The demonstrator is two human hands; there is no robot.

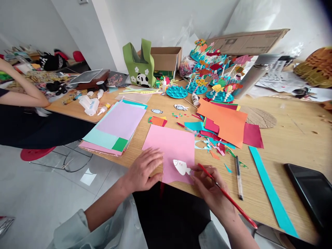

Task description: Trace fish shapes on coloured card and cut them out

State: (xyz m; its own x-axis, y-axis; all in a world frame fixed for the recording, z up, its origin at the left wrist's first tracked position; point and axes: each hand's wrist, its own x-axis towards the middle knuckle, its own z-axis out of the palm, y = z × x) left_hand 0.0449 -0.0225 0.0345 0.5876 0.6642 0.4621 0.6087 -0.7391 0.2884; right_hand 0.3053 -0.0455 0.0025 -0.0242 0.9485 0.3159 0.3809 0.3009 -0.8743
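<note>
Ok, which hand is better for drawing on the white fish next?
Probably the right hand: it holds the red pen, and its fingertips are close to the tail of the white fish. The left hand holds no pen; it lies over the edge of the pink paper.

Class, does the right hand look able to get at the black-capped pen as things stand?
Probably yes: the black-capped pen lies uncovered near the right hand, with nothing between, though that hand holds a slim red tool.
</note>
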